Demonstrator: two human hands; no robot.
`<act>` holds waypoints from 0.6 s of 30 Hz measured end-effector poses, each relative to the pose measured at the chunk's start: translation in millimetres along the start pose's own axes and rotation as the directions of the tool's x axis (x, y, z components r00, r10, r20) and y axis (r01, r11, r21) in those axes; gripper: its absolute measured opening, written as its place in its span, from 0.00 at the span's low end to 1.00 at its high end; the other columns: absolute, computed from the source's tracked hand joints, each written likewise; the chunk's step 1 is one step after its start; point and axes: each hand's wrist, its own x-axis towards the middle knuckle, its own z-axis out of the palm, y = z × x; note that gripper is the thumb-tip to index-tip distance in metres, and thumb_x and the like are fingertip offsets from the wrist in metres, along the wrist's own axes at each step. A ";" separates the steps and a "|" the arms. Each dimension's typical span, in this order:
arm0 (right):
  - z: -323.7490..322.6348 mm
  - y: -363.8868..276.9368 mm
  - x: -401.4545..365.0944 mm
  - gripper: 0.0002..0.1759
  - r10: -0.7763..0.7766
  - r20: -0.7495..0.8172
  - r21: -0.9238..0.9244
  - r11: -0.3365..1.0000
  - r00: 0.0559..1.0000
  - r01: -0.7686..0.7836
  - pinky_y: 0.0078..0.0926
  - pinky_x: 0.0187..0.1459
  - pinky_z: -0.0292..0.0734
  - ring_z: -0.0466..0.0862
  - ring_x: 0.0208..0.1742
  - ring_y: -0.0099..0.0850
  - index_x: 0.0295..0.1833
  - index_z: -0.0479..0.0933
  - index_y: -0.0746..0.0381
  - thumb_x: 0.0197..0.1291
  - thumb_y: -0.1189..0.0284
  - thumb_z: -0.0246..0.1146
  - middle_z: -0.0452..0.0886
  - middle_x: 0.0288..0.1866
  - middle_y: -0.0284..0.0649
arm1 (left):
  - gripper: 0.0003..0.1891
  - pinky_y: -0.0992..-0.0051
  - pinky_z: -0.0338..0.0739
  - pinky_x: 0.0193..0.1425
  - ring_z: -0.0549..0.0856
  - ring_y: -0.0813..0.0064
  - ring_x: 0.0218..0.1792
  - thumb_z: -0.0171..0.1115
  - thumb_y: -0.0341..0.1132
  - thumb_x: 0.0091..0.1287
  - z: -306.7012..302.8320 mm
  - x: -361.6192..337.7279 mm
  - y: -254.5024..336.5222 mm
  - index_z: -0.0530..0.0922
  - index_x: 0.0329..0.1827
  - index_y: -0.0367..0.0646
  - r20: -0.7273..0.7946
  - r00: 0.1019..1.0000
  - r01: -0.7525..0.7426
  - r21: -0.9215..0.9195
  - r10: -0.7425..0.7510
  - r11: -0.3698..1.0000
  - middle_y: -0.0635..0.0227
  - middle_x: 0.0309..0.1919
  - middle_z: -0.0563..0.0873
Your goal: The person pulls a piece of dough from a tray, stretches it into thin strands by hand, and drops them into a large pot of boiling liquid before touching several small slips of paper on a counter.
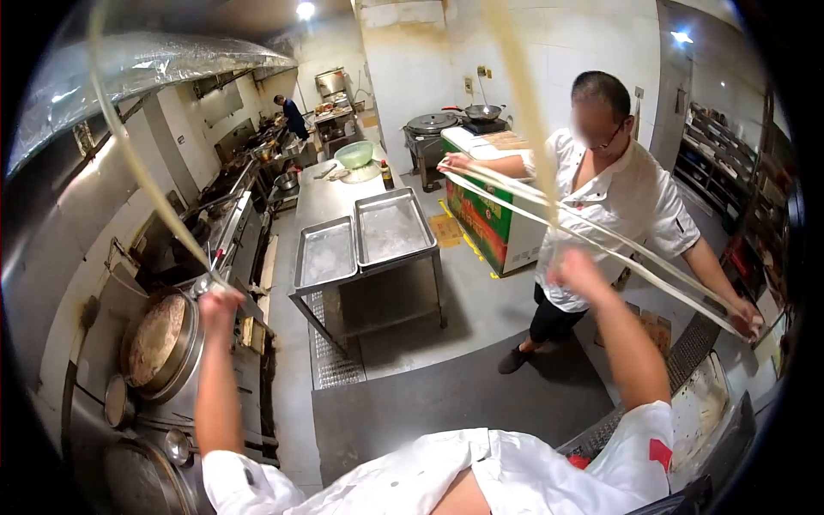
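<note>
My left hand (221, 307) is raised on the left, its fingers closed round the end of a pale dough strand (142, 172). The strand rises up and leftward out of the top of the view. On the right, my right hand (577, 271) is closed on a thicker-looking dough strand (522, 86), blurred by motion, which also runs up past the top edge. Whether the two strands join above is hidden. Behind my right hand, a co-worker in white (631, 193) holds separate long dough strands (618, 249) stretched between both hands.
Two metal trays (395, 225) lie on a steel table (378, 300) ahead, with a green bowl (354, 154) and a bottle (386, 176) behind. Large round pans (159, 339) line the stove at left. A green chest (489, 206) stands beyond. Another person (292, 118) works far back.
</note>
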 end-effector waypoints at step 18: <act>-148.9 -134.3 54.7 0.07 -0.400 -0.517 0.236 0.783 0.757 0.575 0.32 0.38 0.80 0.83 0.33 0.34 0.41 0.76 0.66 0.65 0.73 0.58 0.83 0.33 0.46 | 0.15 0.70 0.79 0.52 0.84 0.71 0.46 0.62 0.43 0.72 61.6 -116.6 -42.4 0.78 0.53 0.42 -0.014 0.921 0.365 -0.312 -0.388 0.877 0.61 0.48 0.85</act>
